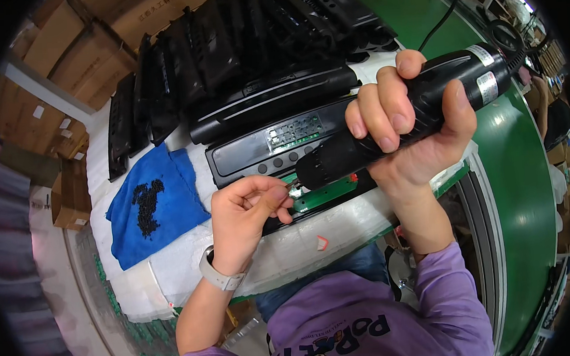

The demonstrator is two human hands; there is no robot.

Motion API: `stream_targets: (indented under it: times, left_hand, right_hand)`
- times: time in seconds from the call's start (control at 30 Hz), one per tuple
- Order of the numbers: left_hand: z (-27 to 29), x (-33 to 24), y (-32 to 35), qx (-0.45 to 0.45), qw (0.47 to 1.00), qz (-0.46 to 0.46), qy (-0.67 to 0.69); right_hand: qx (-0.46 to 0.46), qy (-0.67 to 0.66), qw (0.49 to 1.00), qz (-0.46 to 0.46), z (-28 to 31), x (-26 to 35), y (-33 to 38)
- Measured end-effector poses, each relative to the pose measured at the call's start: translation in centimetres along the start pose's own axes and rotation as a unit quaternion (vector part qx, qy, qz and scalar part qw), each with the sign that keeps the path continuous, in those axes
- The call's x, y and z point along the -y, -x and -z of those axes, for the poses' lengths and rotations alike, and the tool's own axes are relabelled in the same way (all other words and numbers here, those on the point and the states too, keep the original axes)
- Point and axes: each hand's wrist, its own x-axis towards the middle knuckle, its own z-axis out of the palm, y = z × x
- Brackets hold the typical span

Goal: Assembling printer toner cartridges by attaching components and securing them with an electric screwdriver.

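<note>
A black electric screwdriver (pixel 336 158) lies in the grip of my right hand (pixel 414 160), tilted with its bit pointing down and left. At the bit, my left hand (pixel 244 210) has its thumb and fingertips pinched together; what they hold is too small to make out. Just under the tool is a green circuit board (pixel 328 196), partly covered by it and by my left fingers. The board lies along the near side of a long black plastic housing (pixel 238 160) with round buttons and a clear grid-like window.
Left of the housing, a blue cloth (pixel 180 227) bears a pile of small black screws (pixel 146 209). Several black housings (pixel 212 58) lie stacked at the far side of the white-covered table (pixel 270 260). A green conveyor surface (pixel 520 229) runs on the right; cardboard boxes (pixel 61 35) stand far left.
</note>
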Motion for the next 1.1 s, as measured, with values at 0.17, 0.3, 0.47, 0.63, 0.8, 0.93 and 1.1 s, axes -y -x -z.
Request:
stream_targets:
  times: [0.17, 0.3, 0.47, 0.63, 0.8, 0.93, 1.1]
  left_hand:
    - [0.1, -0.1, -0.1, 0.022, 0.999, 0.019, 0.022]
    - [0.3, -0.2, -0.1, 0.034, 0.998, 0.029, 0.033]
    - [0.6, 0.2, 0.0, 0.026, 0.997, 0.027, 0.072]
    - [-0.5, -1.2, 0.2, 0.052, 0.995, 0.066, -0.060]
    - [-0.1, -0.7, 0.2, 0.022, 0.967, -0.003, -0.252]
    - [0.0, -0.6, 0.3, 0.031, 0.975, 0.002, -0.221]
    - [0.1, -0.1, 0.1, 0.041, 0.981, 0.009, -0.192]
  right_hand:
    - [-0.012, -0.013, 1.000, -0.007, 0.2, 0.0, -0.1]
    - [-0.046, -0.015, 0.999, 0.002, -0.2, -0.1, 0.2]
    - [-0.075, 0.008, 0.997, 0.026, -0.8, -0.5, 0.6]
    - [-0.093, -0.036, 0.995, -0.015, -0.3, 0.1, -0.3]
    - [0.008, 0.153, 0.978, -0.142, -0.4, 1.9, -0.8]
    - [0.015, 0.196, 0.966, -0.167, -1.1, 1.4, -0.4]
    - [0.024, 0.217, 0.961, -0.167, -1.3, 0.9, -0.2]
